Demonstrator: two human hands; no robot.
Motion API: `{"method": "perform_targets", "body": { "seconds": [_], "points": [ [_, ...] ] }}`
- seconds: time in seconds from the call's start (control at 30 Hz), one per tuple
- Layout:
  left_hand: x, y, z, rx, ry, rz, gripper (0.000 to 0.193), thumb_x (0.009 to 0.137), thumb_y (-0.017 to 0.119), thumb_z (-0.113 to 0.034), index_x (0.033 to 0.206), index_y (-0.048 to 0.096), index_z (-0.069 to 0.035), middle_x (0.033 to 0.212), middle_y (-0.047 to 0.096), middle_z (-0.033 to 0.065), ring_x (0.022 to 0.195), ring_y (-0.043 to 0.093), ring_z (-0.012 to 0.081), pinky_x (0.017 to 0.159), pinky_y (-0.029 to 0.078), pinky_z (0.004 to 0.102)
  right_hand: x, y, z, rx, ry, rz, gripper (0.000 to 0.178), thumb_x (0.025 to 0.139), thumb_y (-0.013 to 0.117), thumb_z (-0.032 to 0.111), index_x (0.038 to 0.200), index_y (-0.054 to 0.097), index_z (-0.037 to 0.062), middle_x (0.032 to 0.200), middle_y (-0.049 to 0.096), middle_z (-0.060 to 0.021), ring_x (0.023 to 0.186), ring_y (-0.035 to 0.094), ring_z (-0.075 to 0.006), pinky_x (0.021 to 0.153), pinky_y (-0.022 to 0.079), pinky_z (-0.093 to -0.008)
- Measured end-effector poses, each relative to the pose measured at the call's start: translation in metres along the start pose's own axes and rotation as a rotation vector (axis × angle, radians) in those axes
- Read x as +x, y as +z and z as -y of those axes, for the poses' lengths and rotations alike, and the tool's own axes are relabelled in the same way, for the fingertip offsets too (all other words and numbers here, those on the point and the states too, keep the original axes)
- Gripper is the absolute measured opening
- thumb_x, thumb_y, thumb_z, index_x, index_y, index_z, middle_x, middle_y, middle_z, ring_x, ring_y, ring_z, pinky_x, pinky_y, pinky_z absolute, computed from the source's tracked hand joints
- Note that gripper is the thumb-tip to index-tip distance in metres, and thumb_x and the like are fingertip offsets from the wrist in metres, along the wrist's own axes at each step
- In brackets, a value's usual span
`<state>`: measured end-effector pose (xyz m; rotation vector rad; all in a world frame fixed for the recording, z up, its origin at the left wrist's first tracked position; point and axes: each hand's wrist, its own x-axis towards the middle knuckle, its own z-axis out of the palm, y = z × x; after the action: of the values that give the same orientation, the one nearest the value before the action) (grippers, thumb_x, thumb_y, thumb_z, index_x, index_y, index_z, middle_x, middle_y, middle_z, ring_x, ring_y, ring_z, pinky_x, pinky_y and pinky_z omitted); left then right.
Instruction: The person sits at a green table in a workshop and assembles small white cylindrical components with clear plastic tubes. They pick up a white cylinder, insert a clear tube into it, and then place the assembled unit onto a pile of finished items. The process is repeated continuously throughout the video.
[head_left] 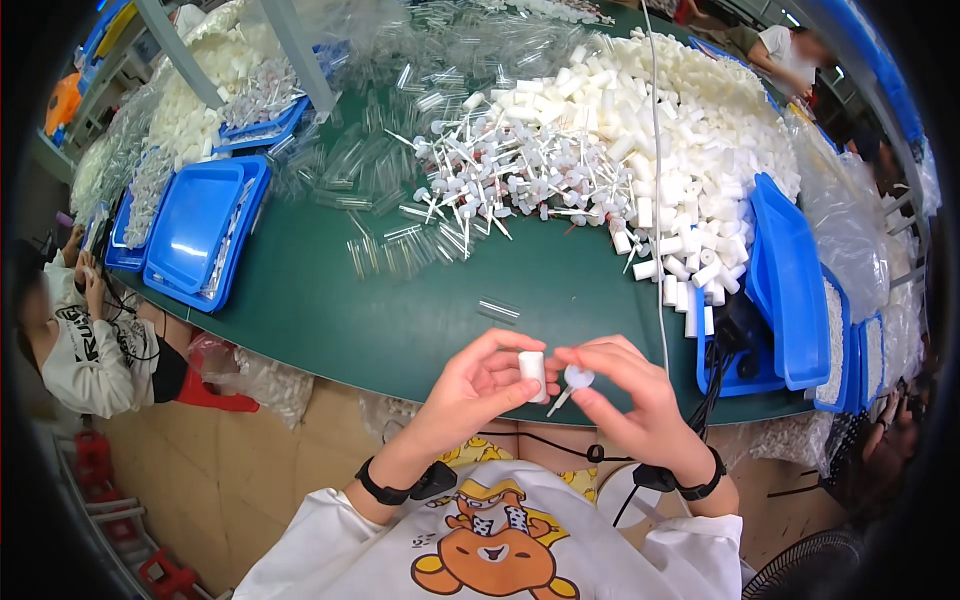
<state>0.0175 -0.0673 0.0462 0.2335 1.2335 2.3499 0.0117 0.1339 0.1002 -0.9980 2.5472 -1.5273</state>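
Observation:
My left hand [478, 378] is closed round a short white cylinder [533, 374], which stands upright between thumb and fingers. Just to its right, my right hand [634, 392] pinches a thin white stick with a translucent round disc [578, 376] at its top; the stick's tip slants down to the left. The two pieces are close together but apart. On the green table [390, 320] beyond my hands lies a clear tube [499, 310]. Farther off are a heap of similar disc-topped sticks [525, 175] and a big pile of white cylinders [690, 130].
Loose clear tubes [400, 245] lie left of the heap. Blue trays [790, 290] lean at the right edge, and another blue tray [200, 235] is at the left. A white cable [656, 150] hangs across the right side. A co-worker [95, 340] sits at left.

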Motion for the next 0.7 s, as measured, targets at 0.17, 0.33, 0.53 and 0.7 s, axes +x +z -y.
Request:
{"method": "perform_targets", "body": {
  "seconds": [0.17,0.33,0.53,0.7],
  "points": [
    [0.000,0.004,0.001,0.028,-0.034,-0.016,0.033,0.086,0.056,-0.001,0.117,0.048,0.003,0.110,0.058,0.0129,0.101,0.058,0.0179,0.086,0.049,0.0292,0.000,0.010,0.000,-0.005,-0.030,-0.034,0.034,0.077,0.062,0.002,0.110,0.057,-0.0011,0.105,0.061,-0.0110,0.092,0.055,-0.0282,0.082,0.043,-0.0360],
    [0.001,0.007,-0.004,-0.011,-0.173,-0.113,0.034,0.085,0.054,0.002,0.119,0.049,0.004,0.108,0.060,0.0134,0.097,0.060,0.0174,0.083,0.052,0.0294,-0.009,0.019,-0.008,0.003,0.028,-0.070,0.034,0.077,0.062,0.002,0.111,0.058,0.0009,0.105,0.060,-0.0110,0.091,0.054,-0.0282,0.081,0.043,-0.0363],
    [0.001,0.011,-0.007,0.003,-0.275,-0.097,0.036,0.086,0.052,0.000,0.121,0.047,0.004,0.107,0.060,0.0146,0.096,0.061,0.0186,0.083,0.054,0.0302,-0.017,0.024,-0.018,0.208,0.164,-0.095,0.031,0.080,0.060,0.002,0.111,0.060,0.0029,0.101,0.055,-0.0097,0.085,0.052,-0.0191,0.074,0.043,-0.0273],
    [0.000,0.016,-0.005,-0.031,-0.340,-0.047,0.037,0.089,0.052,-0.004,0.124,0.044,0.005,0.107,0.060,0.0126,0.094,0.061,0.0178,0.084,0.052,0.0296,-0.021,0.029,-0.027,0.422,0.301,-0.085,0.030,0.082,0.058,0.002,0.113,0.059,0.0034,0.093,0.049,-0.0052,0.076,0.045,-0.0115,0.069,0.040,-0.0230]
  ]
}}
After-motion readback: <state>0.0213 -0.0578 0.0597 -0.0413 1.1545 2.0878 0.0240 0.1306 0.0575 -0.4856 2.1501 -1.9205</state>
